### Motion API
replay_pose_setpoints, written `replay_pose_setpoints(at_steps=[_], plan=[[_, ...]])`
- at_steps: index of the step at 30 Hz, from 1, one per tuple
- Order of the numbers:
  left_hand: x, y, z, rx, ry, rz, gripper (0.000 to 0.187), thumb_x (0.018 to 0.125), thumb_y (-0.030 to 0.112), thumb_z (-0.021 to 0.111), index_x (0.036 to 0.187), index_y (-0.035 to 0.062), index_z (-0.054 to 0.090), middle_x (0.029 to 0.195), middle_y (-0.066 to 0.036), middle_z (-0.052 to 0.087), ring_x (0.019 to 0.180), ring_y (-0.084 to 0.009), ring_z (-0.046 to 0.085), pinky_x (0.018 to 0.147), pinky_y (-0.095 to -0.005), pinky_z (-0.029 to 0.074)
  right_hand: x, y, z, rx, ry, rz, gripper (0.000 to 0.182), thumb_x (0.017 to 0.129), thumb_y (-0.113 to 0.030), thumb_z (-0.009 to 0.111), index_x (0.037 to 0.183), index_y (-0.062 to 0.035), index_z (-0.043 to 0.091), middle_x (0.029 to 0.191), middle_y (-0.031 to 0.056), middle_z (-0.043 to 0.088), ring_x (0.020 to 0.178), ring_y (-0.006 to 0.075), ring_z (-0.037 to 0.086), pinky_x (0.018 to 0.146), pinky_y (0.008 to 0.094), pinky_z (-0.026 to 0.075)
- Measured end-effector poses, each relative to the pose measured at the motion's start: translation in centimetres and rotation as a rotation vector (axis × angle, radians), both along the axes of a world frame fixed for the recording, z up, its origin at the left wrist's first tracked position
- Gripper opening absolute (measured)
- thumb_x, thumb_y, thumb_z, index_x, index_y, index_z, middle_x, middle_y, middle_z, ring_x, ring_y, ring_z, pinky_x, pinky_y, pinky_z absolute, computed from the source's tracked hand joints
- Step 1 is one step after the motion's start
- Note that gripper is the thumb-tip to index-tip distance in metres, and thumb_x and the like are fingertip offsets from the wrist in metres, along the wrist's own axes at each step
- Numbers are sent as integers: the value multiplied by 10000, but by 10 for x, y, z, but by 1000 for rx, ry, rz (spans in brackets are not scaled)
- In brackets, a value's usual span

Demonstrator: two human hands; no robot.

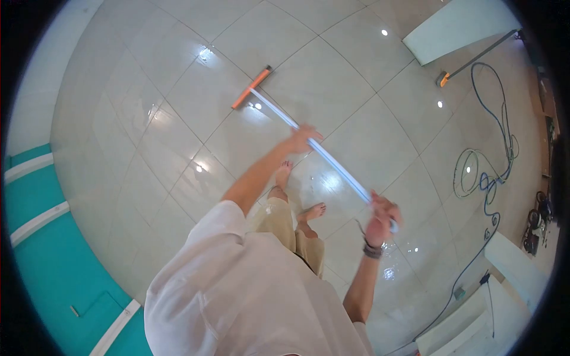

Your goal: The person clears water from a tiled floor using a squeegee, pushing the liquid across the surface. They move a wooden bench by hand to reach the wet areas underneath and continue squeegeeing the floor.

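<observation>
Squeegee head: the orange blade lies flat on the wet tiled floor, at the far end of the pole and well away from your bare feet, so the whole edge meets the tiles.
Pole: a pale, long shaft that runs from the squeegee head back toward you on a slant; its near end reaches your right hand.
Left hand: closed around the pole about halfway back from the squeegee head, arm stretched forward; that far grip looks suited to pressing the blade down and steering it.
Right hand: wrapped around the pole's near end, farthest from the squeegee head, raised to about chest height with a dark band at the wrist; holding the end high keeps the pole at its slant.
Spacing of hands: well apart along the pole, which gives you leverage over the squeegee head.
Floor: glossy and wet around the squeegee head, with ceiling lights mirrored in it.
Second tool: another long-handled tool lies on the floor far to the right of the squeegee head, untouched.
Blue hose: coiled and looping on the floor well to the right of the squeegee head, clear of the pole.
Teal wall: curves along the left, far behind the squeegee head's line.
</observation>
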State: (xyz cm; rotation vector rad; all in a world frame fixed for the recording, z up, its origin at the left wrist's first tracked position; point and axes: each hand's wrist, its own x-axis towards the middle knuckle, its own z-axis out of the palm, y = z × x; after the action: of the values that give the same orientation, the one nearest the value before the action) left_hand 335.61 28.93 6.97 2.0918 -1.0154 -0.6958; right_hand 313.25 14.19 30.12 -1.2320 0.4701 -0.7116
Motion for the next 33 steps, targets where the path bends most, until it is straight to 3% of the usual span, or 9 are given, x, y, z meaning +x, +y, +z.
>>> replay_pose_setpoints(at_steps=[2,8,18,20,26,29,30,31,33], plan=[[-55,-50,3,-348,246,-74,294,522,215,703,802,192,617,935,-45,528,980,-278,405,851,-550,239,-53,-40,27,-104,76,-83,130,662,-104,491,607,-10,421,638,120,501,716,287,533,737,423,399],[-262,-179,99,-158,548,-196,366,584,329,693,873,167,537,1010,-82,420,1078,-313,298,821,-664,129,-173,-105,182,-272,140,-189,208,699,-145,456,570,-89,303,481,33,324,503,164,343,579,328,336],[-426,-224,153,-599,685,-359,209,645,167,608,817,99,511,791,-83,478,827,-262,447,721,-404,332,-184,-87,252,-527,426,-360,252,722,-145,489,577,-93,291,501,-3,288,464,106,286,471,228,262],[-395,-213,194,-700,672,-370,202,634,143,602,802,95,503,769,-76,484,793,-259,454,710,-383,337,-166,-76,285,-526,187,-619,199,794,-235,401,722,-49,394,481,30,340,431,163,327,467,312,286],[-192,-170,241,-690,500,-266,246,562,96,636,764,100,496,706,-53,493,727,-246,471,685,-358,346,-23,-67,324,-386,-269,82,329,816,-374,395,737,-55,413,518,50,391,440,161,378,456,311,323],[-69,-150,227,-688,269,12,190,558,112,642,720,124,542,706,-39,519,719,-240,494,698,-352,354,23,-99,290,-176,-364,183,293,770,-286,455,597,-83,333,523,-7,252,505,97,260,510,239,249],[-25,-145,209,-557,183,-8,159,566,126,644,712,142,582,723,-40,537,744,-233,501,687,-347,365,33,-114,256,-348,-272,-391,350,795,-354,408,730,-14,457,533,-9,254,514,103,253,526,256,249],[24,-134,207,-499,102,85,125,574,116,627,690,158,608,670,-39,542,740,-226,510,684,-345,369,80,-128,236,-230,-424,272,343,811,-324,383,791,5,480,534,-10,269,507,116,261,520,276,252],[112,-106,180,-515,-14,228,113,577,99,616,678,144,633,634,-47,576,670,-236,535,677,-346,394,146,-122,179,-358,-176,-31,276,811,-266,377,587,-116,321,501,5,319,483,121,315,501,285,250]])
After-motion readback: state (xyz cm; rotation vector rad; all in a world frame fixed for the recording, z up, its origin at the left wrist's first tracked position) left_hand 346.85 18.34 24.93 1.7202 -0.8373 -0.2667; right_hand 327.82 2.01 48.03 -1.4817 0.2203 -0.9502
